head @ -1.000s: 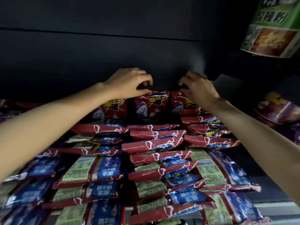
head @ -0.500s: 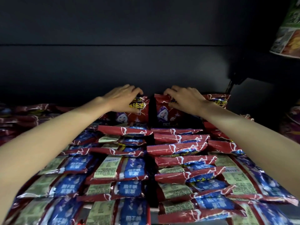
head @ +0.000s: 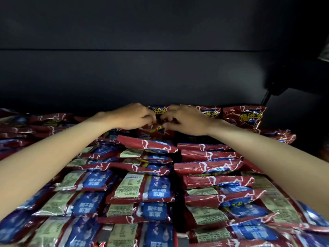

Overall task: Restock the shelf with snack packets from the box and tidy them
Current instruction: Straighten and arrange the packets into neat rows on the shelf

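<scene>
Both my hands pinch one crinkled red foil packet [head: 161,128] at the shelf's back row: left hand [head: 135,116] and right hand [head: 185,120] with fingers curled on its top edge. Glossy flat packets [head: 142,186] lie overlapped in front, against the matte dark back panel [head: 160,75].

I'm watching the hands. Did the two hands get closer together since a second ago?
Yes. Against the upright red packets at the back, the left hand and right hand have closed inward; their fingertips now almost meet over one packet.
</scene>
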